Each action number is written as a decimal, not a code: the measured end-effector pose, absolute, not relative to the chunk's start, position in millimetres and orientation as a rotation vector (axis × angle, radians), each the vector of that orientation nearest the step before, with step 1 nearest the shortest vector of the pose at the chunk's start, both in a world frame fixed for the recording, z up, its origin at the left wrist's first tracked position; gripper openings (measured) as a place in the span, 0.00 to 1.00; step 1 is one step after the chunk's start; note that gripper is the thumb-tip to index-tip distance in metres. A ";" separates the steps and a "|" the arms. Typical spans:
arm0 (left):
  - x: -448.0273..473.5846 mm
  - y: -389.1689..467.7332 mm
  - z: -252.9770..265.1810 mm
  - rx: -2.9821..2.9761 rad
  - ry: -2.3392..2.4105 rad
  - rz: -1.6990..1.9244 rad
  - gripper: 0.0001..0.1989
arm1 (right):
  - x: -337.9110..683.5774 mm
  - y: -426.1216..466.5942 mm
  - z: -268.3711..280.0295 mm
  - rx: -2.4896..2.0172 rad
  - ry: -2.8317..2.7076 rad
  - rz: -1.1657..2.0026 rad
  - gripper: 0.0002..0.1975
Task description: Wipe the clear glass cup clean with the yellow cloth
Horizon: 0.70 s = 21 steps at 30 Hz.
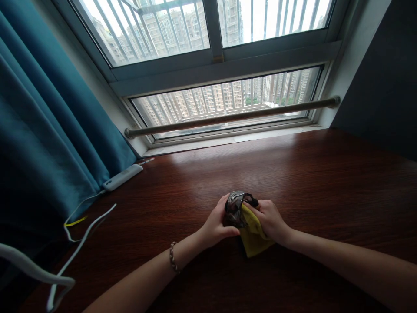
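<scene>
Over the dark wooden table, my left hand (219, 224) is curled around the left side of a small, clear, shiny object with black parts (235, 209). Its exact kind I cannot make out. My right hand (269, 219) grips a yellow cloth (256, 241), pressing it against the right side of the clear object. The cloth's lower corner hangs down towards the tabletop. The right fingertips are partly hidden behind the cloth and the object's black edge.
The reddish-brown wooden table (325, 182) reaches to a window with a metal rail (234, 117) across it. At the left, a white power strip (123, 177) lies beside a blue curtain (48, 108). White cables (81, 245) and a yellow strip (76, 221) are nearer me.
</scene>
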<state>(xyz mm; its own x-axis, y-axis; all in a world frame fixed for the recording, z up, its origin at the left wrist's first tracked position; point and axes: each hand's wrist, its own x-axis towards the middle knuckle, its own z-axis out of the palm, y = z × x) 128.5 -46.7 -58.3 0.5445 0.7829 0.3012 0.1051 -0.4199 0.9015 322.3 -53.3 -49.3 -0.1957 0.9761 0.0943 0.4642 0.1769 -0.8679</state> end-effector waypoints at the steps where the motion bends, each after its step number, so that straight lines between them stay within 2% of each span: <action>1: 129.5 -47.9 -59.1 1.844 0.743 0.933 0.47 | 322.1 -52.6 -50.1 -1.363 -1.750 0.949 0.28; 4: 133.3 -52.2 -56.7 1.740 0.734 0.944 0.53 | 322.5 -51.8 -51.7 -1.355 -1.760 0.935 0.29; 10: 132.2 -52.7 -49.0 1.682 0.710 0.900 0.47 | 324.8 -53.2 -50.4 -1.379 -1.854 0.914 0.25; 15: 125.8 -44.4 -47.6 1.931 0.739 0.863 0.41 | 325.5 -54.2 -50.4 -1.333 -1.898 0.914 0.21; 21: 125.5 -38.6 -49.7 1.973 0.740 0.861 0.40 | 326.1 -53.7 -54.1 -1.307 -1.899 0.888 0.25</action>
<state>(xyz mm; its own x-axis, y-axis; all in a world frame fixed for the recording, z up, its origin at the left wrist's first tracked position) 125.5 -38.6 -49.7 0.5900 0.7522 0.2933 0.1761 -0.4744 0.8625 326.1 -53.7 -54.1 -0.2844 0.9486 0.1386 0.5018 0.2705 -0.8216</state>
